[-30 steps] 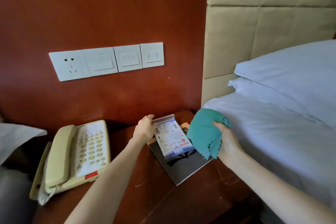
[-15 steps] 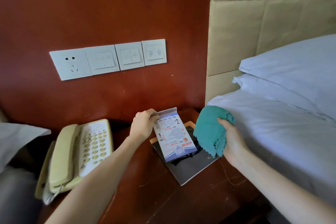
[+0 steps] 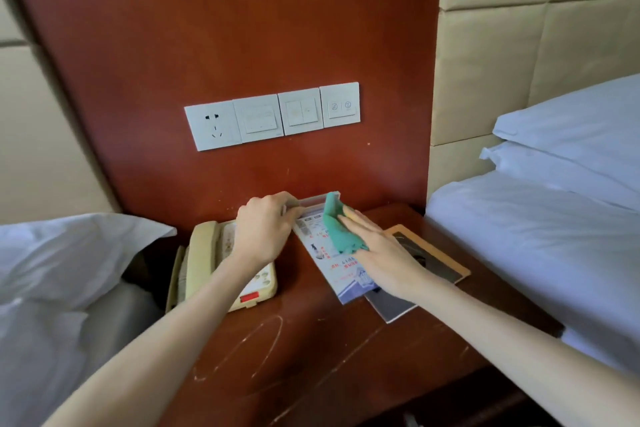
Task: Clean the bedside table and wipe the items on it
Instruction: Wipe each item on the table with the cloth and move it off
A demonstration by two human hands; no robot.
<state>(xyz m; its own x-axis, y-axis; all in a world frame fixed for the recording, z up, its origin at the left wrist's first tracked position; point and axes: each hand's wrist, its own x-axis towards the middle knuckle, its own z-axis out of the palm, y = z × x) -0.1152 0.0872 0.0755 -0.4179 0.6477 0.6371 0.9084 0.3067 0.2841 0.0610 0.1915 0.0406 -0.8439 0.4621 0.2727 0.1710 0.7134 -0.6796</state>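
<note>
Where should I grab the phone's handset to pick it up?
Best grip: the middle of the handset, coming straight down from above. It lies flat along the left side of the phone, long and narrow with bulkier ends, so your fingers can probably wrap round the bar between them.

Soft, even light, fairly bright; bedding at right reads bluish. Faint sheen on bench, scratches catching light. Deep shadow left of telephone. Wide-angle bending toward frame edges; detail slightly soft throughout.
</note>
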